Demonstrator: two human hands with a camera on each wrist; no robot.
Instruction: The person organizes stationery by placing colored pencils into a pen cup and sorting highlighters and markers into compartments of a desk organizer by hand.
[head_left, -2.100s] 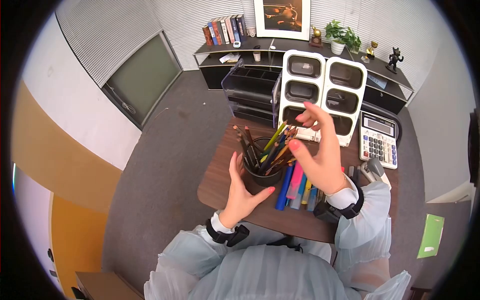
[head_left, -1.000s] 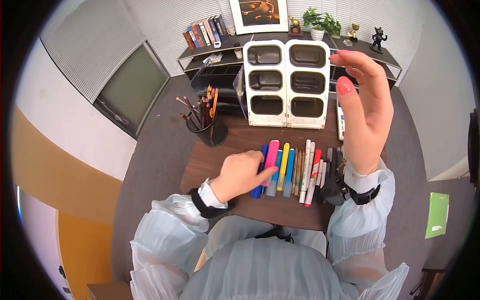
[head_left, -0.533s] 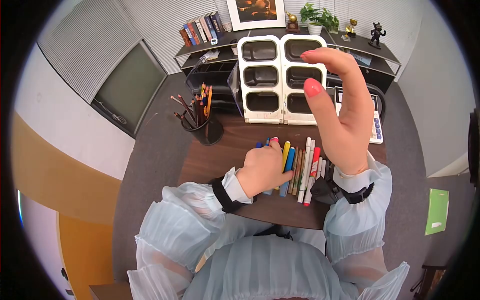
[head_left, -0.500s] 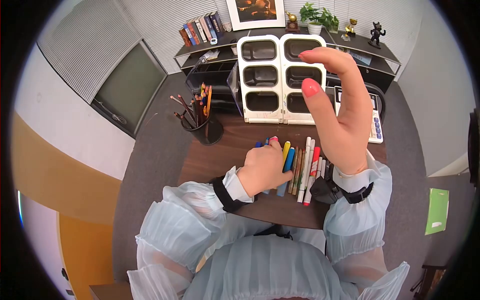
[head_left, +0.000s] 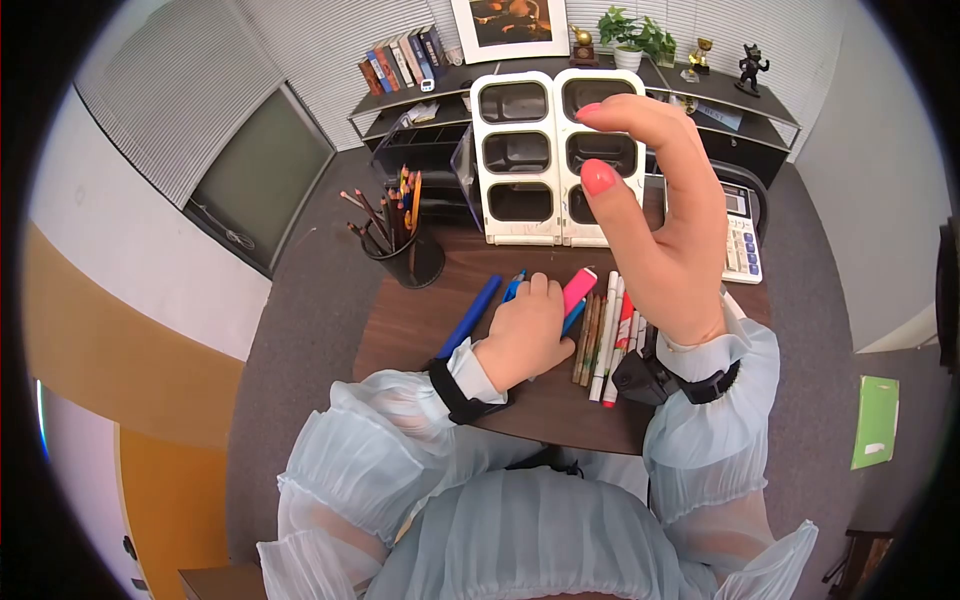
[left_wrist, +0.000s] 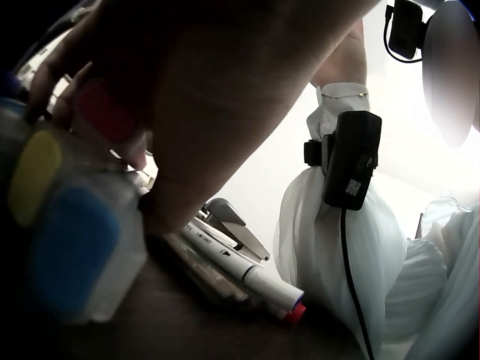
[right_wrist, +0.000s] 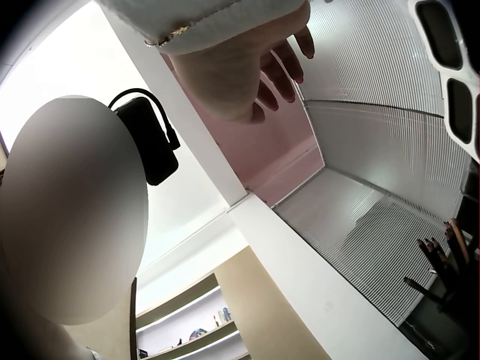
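My left hand (head_left: 527, 322) lies curled over a bunch of highlighters on the brown desk (head_left: 420, 325). A pink highlighter (head_left: 579, 291) sticks out past its fingers. In the left wrist view the same grip shows a yellow cap (left_wrist: 33, 172) and a blue cap (left_wrist: 71, 247). A blue marker (head_left: 470, 314) lies apart, slanted, just left of that hand. A row of pens (head_left: 606, 335) lies to its right, among them a white marker with a red tip (left_wrist: 247, 274). My right hand (head_left: 650, 210) hangs raised above the desk, fingers loosely arched, holding nothing (right_wrist: 251, 64).
A white six-compartment organizer (head_left: 555, 95) stands at the desk's far edge. A black cup of coloured pencils (head_left: 408, 255) sits at the far left corner and a calculator (head_left: 741, 248) at the far right. Beyond are a shelf with books (head_left: 400, 70) and grey carpet.
My left hand has closed round the highlighters and drawn them up and left. One blue marker has slid out to the left. The raised right hand has drifted slightly left.
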